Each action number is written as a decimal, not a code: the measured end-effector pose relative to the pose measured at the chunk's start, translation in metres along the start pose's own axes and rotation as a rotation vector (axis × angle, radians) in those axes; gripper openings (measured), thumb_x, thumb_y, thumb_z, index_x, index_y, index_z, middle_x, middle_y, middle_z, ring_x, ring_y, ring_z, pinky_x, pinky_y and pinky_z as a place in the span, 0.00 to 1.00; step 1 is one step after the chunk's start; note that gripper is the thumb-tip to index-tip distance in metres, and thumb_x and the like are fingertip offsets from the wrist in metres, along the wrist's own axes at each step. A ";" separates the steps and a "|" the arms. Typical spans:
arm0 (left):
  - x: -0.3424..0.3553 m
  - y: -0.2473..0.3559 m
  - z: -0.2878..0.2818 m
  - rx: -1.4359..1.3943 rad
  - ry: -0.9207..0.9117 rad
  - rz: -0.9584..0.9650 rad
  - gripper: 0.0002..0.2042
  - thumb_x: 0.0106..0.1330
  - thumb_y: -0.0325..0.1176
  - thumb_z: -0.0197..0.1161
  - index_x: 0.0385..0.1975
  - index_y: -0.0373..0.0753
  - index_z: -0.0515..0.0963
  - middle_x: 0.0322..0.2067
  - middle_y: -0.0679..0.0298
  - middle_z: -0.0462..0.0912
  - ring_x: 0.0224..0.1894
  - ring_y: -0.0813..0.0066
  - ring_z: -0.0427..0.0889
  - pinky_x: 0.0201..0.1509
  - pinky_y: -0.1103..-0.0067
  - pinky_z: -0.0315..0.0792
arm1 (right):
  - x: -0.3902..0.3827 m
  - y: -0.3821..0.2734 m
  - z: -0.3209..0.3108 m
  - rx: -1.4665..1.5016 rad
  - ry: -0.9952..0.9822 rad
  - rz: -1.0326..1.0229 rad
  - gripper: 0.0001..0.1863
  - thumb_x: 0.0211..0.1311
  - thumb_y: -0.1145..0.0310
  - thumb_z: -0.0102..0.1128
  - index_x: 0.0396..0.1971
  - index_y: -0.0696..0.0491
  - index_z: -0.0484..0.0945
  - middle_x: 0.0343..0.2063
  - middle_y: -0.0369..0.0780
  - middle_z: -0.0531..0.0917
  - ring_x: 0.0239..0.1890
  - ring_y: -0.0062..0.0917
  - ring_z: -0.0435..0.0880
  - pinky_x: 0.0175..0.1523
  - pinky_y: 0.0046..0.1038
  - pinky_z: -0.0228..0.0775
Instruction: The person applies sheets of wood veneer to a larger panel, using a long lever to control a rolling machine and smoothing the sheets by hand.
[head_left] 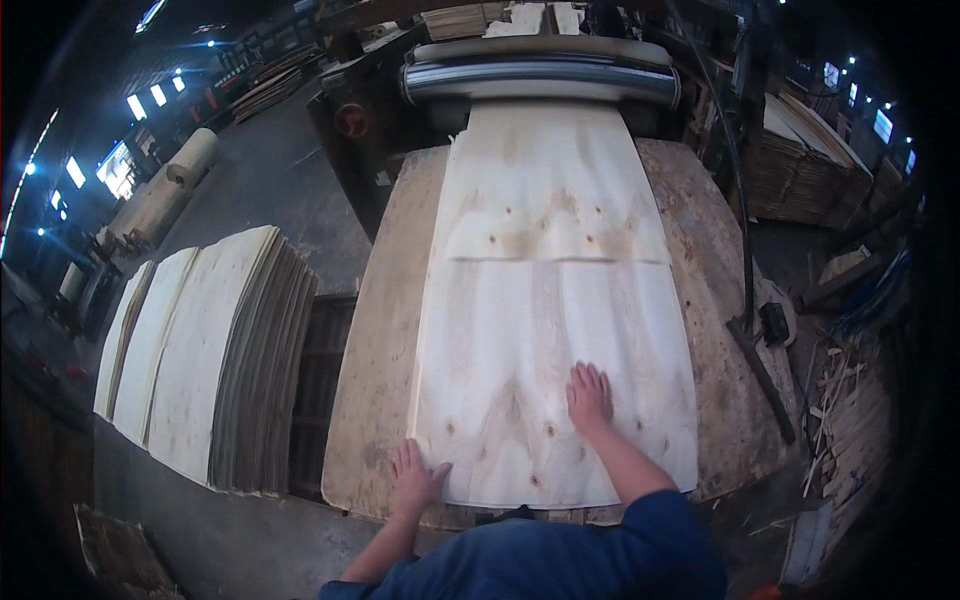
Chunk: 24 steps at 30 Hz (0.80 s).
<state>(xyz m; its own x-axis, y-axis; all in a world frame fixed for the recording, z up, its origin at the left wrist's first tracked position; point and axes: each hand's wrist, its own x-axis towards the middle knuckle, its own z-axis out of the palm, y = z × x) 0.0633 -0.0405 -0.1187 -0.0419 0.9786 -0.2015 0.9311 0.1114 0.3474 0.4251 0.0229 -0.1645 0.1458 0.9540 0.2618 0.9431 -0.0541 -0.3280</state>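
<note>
A pale wood veneer sheet (525,340) with brown knots lies in front of me on a worn wooden table (385,330). Its far edge meets or overlaps a second veneer sheet (550,170) that reaches up to the metal roller (540,80). My right hand (590,398) rests flat on the near sheet, right of its middle, fingers stretched forward. At the sheet's near left corner, my left hand (417,478) lies with fingers apart, touching the edge. Neither hand is wrapped around anything.
Leaning stacks of veneer sheets (205,350) stand left of the table. A dark cable (745,200) hangs down on the right, near a dark bar (762,380). Wood scraps (835,410) lie at the far right. A red handwheel (352,120) sits left of the roller.
</note>
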 end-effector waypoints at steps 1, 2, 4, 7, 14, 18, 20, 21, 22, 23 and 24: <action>0.001 -0.004 0.003 0.021 0.042 -0.012 0.45 0.55 0.57 0.61 0.66 0.32 0.51 0.67 0.49 0.51 0.70 0.52 0.47 0.70 0.56 0.44 | -0.026 -0.005 -0.008 0.000 0.001 -0.018 0.22 0.62 0.61 0.50 0.54 0.54 0.71 0.59 0.41 0.69 0.65 0.35 0.60 0.69 0.43 0.46; -0.002 -0.007 0.007 0.042 0.082 -0.028 0.46 0.52 0.57 0.63 0.65 0.32 0.52 0.66 0.48 0.54 0.69 0.51 0.49 0.69 0.56 0.46 | -0.049 -0.011 -0.017 0.025 0.010 -0.028 0.22 0.62 0.61 0.50 0.54 0.54 0.71 0.59 0.41 0.69 0.65 0.35 0.61 0.69 0.43 0.46; -0.002 0.000 0.003 -0.009 0.114 0.007 0.43 0.52 0.54 0.65 0.62 0.31 0.56 0.63 0.49 0.57 0.68 0.51 0.52 0.68 0.57 0.48 | -0.091 -0.019 -0.030 0.039 0.014 -0.033 0.22 0.62 0.62 0.50 0.54 0.54 0.71 0.58 0.41 0.69 0.65 0.35 0.61 0.69 0.44 0.45; 0.009 -0.003 0.001 -0.083 0.162 0.055 0.37 0.51 0.46 0.67 0.57 0.30 0.62 0.58 0.49 0.64 0.64 0.52 0.59 0.64 0.60 0.56 | -0.133 -0.030 -0.037 0.058 0.005 0.027 0.23 0.60 0.62 0.52 0.54 0.55 0.70 0.58 0.42 0.69 0.65 0.36 0.61 0.69 0.45 0.45; 0.023 -0.012 -0.065 -1.409 -0.525 -0.083 0.17 0.59 0.35 0.62 0.45 0.30 0.75 0.38 0.56 0.81 0.38 0.69 0.81 0.42 0.77 0.74 | -0.201 -0.059 -0.054 0.109 -0.109 -0.006 0.38 0.50 0.52 0.63 0.59 0.55 0.65 0.64 0.45 0.61 0.67 0.41 0.56 0.69 0.50 0.42; 0.009 -0.015 -0.087 -1.034 -0.574 0.119 0.11 0.63 0.30 0.58 0.43 0.33 0.77 0.36 0.60 0.83 0.37 0.74 0.82 0.42 0.78 0.76 | -0.203 -0.069 -0.086 0.155 -0.107 -0.130 0.36 0.49 0.55 0.64 0.59 0.52 0.66 0.62 0.43 0.64 0.65 0.41 0.59 0.67 0.50 0.45; 0.018 -0.012 -0.112 -1.205 -0.612 0.090 0.10 0.65 0.32 0.57 0.41 0.33 0.78 0.35 0.61 0.84 0.36 0.75 0.82 0.41 0.78 0.76 | -0.191 -0.063 -0.093 0.180 -0.107 -0.127 0.34 0.49 0.60 0.63 0.58 0.52 0.67 0.61 0.43 0.65 0.65 0.41 0.61 0.67 0.49 0.47; 0.030 -0.024 -0.115 -1.239 -0.608 0.091 0.12 0.66 0.33 0.57 0.42 0.33 0.77 0.36 0.61 0.83 0.36 0.74 0.82 0.41 0.78 0.76 | -0.182 -0.061 -0.093 0.190 -0.032 -0.122 0.31 0.47 0.66 0.61 0.57 0.52 0.70 0.60 0.43 0.68 0.63 0.41 0.63 0.67 0.48 0.49; 0.037 -0.033 -0.115 -1.274 -0.604 0.087 0.13 0.66 0.34 0.56 0.44 0.32 0.76 0.37 0.60 0.83 0.37 0.74 0.82 0.40 0.78 0.76 | -0.170 -0.062 -0.097 0.202 0.039 -0.116 0.30 0.45 0.72 0.58 0.55 0.52 0.72 0.58 0.43 0.70 0.62 0.42 0.66 0.66 0.47 0.51; 0.042 -0.037 -0.110 -1.276 -0.598 0.073 0.13 0.66 0.34 0.56 0.44 0.32 0.76 0.37 0.60 0.83 0.37 0.74 0.82 0.40 0.78 0.76 | -0.154 -0.069 -0.097 0.232 0.136 -0.126 0.30 0.40 0.78 0.53 0.52 0.52 0.75 0.53 0.43 0.74 0.60 0.42 0.68 0.66 0.46 0.54; 0.049 -0.039 -0.103 -1.357 -0.380 -0.094 0.16 0.66 0.35 0.56 0.48 0.32 0.74 0.42 0.58 0.82 0.41 0.73 0.81 0.43 0.76 0.75 | -0.135 -0.066 -0.092 0.188 0.154 -0.133 0.29 0.40 0.78 0.54 0.51 0.52 0.76 0.53 0.42 0.75 0.59 0.41 0.69 0.66 0.46 0.54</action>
<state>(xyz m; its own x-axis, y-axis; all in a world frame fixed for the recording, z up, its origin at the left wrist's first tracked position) -0.0120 0.0211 -0.0481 0.2184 0.8769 -0.4282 -0.1467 0.4633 0.8740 0.3705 -0.1292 -0.0947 0.0819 0.8924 0.4438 0.8870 0.1378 -0.4408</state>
